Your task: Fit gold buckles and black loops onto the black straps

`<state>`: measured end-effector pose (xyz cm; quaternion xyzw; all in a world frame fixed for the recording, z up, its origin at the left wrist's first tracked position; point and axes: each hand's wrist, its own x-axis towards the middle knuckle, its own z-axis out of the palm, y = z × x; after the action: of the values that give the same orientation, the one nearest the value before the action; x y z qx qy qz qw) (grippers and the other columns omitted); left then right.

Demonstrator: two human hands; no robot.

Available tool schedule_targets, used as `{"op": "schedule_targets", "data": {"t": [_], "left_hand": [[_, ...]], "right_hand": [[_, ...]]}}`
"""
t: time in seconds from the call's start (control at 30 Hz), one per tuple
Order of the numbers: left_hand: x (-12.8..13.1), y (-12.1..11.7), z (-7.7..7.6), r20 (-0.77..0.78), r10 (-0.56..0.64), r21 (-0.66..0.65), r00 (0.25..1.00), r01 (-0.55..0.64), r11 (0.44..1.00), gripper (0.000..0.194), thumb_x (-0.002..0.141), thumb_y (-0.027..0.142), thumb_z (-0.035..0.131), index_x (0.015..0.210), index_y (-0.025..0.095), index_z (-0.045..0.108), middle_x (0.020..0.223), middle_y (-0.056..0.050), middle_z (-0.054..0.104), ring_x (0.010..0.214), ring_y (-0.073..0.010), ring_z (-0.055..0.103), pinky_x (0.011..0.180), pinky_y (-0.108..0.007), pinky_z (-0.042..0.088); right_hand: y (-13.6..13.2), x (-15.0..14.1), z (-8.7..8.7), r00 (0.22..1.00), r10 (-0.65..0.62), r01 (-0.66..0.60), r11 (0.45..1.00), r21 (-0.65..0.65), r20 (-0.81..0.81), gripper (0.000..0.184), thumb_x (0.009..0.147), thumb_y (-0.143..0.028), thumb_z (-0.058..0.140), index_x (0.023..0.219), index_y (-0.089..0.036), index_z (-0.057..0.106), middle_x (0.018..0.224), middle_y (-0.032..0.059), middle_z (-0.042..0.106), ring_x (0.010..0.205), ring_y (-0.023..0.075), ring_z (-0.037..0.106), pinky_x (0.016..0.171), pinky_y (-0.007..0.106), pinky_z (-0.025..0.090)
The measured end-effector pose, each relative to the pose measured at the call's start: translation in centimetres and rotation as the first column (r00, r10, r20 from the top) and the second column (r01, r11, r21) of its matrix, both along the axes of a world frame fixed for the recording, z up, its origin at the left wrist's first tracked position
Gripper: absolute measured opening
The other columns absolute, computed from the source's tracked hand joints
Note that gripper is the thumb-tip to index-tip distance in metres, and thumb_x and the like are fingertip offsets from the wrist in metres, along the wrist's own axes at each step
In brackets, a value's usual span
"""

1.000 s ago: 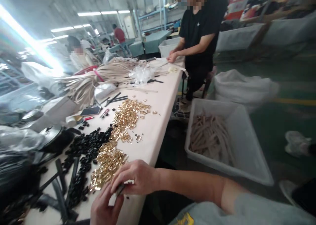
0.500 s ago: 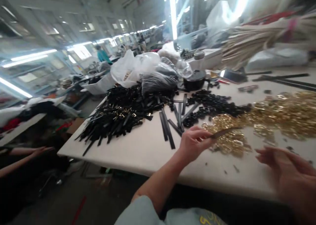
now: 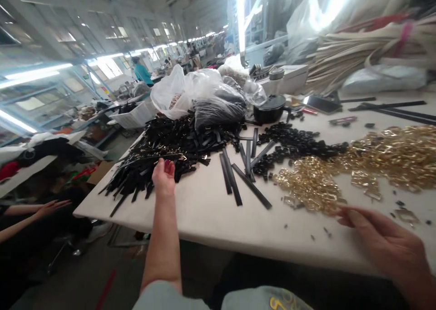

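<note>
My left hand [image 3: 164, 178] is stretched out over the pile of black straps [image 3: 136, 171] at the table's left, its fingers curled on a dark strap [image 3: 172, 156] lying across the pile. Small gold buckles show among these straps. At the right, my right hand [image 3: 384, 237] pinches at the near edge of the gold buckle heap [image 3: 313, 187]. Thumb and fingers come together on a gold buckle, mostly hidden by the fingertips. Between the hands lie several loose flat black strips [image 3: 251, 186] and a heap of small black pieces [image 3: 289, 140].
Clear plastic bags [image 3: 218, 94] stand behind the straps, beside a black pot [image 3: 269, 109]. A phone [image 3: 322, 104] and bundled beige strips [image 3: 357, 51] lie farther right. Past the table's left edge, another person's hands [image 3: 51, 208] are visible.
My left hand has swung left from the gold heap to the strap pile with the dark strap. My right hand has moved left to the buckles' near edge.
</note>
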<state>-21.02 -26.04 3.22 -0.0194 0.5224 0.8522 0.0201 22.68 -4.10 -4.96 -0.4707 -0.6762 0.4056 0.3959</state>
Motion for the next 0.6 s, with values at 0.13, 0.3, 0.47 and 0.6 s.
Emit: {"op": "schedule_targets", "data": {"t": [0.13, 0.3, 0.47, 0.6], "left_hand": [[-0.2, -0.1, -1.8, 0.170, -0.109, -0.127, 0.979, 0.131, 0.983, 0.026, 0.077, 0.034, 0.071, 0.077, 0.016, 0.052, 0.068, 0.002, 0.060, 0.052, -0.0056, 0.056, 0.045, -0.013, 0.041], [5.4, 4.3, -4.3, -0.113, -0.568, -0.584, 0.815, 0.408, 0.701, 0.026, 0.067, 0.030, 0.075, 0.086, 0.016, 0.065, 0.080, -0.003, 0.067, 0.066, -0.0131, 0.062, 0.055, -0.021, 0.047], [7.7, 10.8, -3.1, -0.203, -0.961, -0.960, 0.187, 0.153, 0.233, 0.025, 0.071, 0.015, 0.067, 0.095, 0.022, 0.072, 0.106, -0.007, 0.068, 0.096, -0.0218, 0.061, 0.084, -0.033, 0.049], [6.1, 13.9, -1.9, 0.054, -0.998, -0.993, -0.012, -0.104, -0.053, 0.024, 0.069, 0.013, 0.068, 0.092, 0.021, 0.072, 0.098, -0.006, 0.067, 0.089, -0.0207, 0.062, 0.086, -0.031, 0.046]], "right_hand": [[-0.2, -0.1, 0.9, 1.000, 0.026, -0.026, 0.999, -0.042, -0.003, 0.037, 0.072, -0.064, 0.068, 0.085, -0.030, 0.073, 0.076, 0.0120, 0.071, 0.069, 0.0240, 0.070, 0.071, 0.037, 0.058], [-0.3, -0.3, 1.1, 0.992, 0.126, -0.126, 0.992, -0.019, -0.007, 0.037, 0.077, -0.060, 0.066, 0.086, -0.025, 0.072, 0.079, 0.0125, 0.073, 0.067, 0.0225, 0.069, 0.070, 0.035, 0.058], [-0.8, -0.2, 1.0, 0.984, 0.177, -0.176, 0.981, 0.079, -0.003, 0.030, 0.084, -0.051, 0.060, 0.088, -0.023, 0.070, 0.074, 0.0051, 0.071, 0.065, 0.0184, 0.068, 0.066, 0.030, 0.056], [-0.7, -0.5, 0.5, 0.977, 0.202, -0.197, 0.978, 0.072, -0.070, 0.025, 0.086, -0.042, 0.058, 0.089, -0.020, 0.070, 0.078, 0.0052, 0.072, 0.064, 0.0169, 0.067, 0.065, 0.028, 0.056]]}}
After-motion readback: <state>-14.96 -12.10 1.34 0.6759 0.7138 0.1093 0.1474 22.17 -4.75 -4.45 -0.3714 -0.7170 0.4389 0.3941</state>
